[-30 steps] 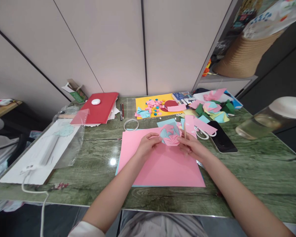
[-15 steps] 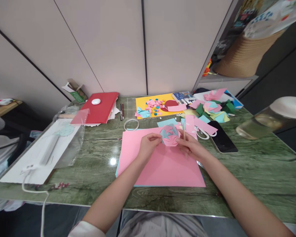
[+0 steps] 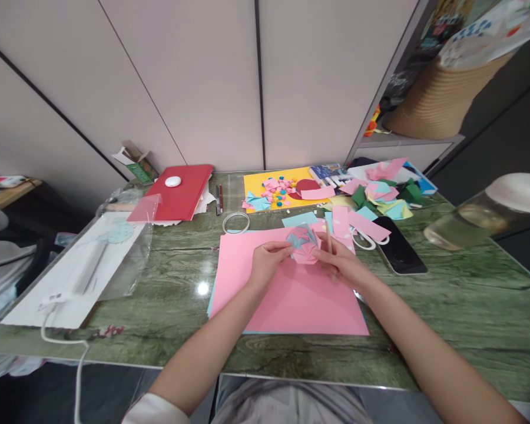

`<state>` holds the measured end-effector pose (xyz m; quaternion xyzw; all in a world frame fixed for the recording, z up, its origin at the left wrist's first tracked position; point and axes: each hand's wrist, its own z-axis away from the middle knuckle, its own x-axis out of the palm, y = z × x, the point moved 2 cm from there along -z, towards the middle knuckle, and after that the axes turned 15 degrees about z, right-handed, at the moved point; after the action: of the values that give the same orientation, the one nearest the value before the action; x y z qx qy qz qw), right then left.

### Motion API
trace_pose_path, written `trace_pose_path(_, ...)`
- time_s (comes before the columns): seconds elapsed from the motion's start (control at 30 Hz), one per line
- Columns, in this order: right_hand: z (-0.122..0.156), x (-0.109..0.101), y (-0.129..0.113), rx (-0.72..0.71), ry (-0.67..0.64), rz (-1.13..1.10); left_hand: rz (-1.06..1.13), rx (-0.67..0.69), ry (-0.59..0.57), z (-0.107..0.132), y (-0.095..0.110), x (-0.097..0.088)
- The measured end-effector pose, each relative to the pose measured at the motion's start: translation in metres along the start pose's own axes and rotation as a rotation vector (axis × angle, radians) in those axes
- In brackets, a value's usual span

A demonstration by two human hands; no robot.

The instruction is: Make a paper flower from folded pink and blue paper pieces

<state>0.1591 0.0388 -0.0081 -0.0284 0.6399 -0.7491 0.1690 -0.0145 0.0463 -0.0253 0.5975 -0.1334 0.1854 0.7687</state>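
A folded paper flower in pink and blue-grey is held up between both hands, over a stack of pink paper sheets. My left hand pinches its left edge with thumb and fingertips. On the other side, my right hand grips the flower's right edge. A thin, light-brown stick also stands in the right hand, between the fingers. Blue sheets peek out from under the pink stack. The flower's underside is hidden from me.
Behind the stack lie paper strips, white-handled scissors and a phone. A clear bottle stands at right. Yellow paper bears small coloured balls. Red folders, a tape-like ring and a power strip lie leftward.
The paper flower has turned and tilted slightly between my hands. Both hands keep their grip in nearly the same place.
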Motion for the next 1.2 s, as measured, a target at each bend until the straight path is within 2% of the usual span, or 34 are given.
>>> trace_pose_path(0.4,0.002,0.002,-0.007,-0.027,-0.022,0.068,0.078,-0.069,0.019,0.0,-0.002,0.001)
trace_pose_path(0.57,0.002,0.003,-0.009,-0.032,-0.015,0.07,0.072,-0.114,-0.007,0.0,-0.001,0.002)
trace_pose_path(0.7,0.001,-0.002,-0.007,-0.021,0.012,-0.03,0.008,-0.196,-0.072,0.0,0.008,0.001)
trace_pose_path(0.77,0.001,-0.004,-0.006,-0.01,-0.023,-0.105,-0.054,-0.114,-0.097,-0.002,0.018,-0.001)
trace_pose_path(0.9,0.003,-0.001,-0.006,0.038,-0.215,-0.175,-0.046,0.132,-0.114,-0.003,0.035,-0.002)
trace_pose_path(1.03,0.005,0.008,-0.003,0.088,-0.374,-0.185,-0.003,0.127,-0.222,0.001,0.034,0.004)
trace_pose_path(1.13,0.006,0.016,-0.001,0.106,-0.445,-0.138,-0.054,0.141,-0.213,0.005,0.029,0.007)
trace_pose_path(1.2,0.006,0.017,0.0,0.11,-0.422,-0.073,-0.104,0.202,-0.179,0.006,0.028,0.007)
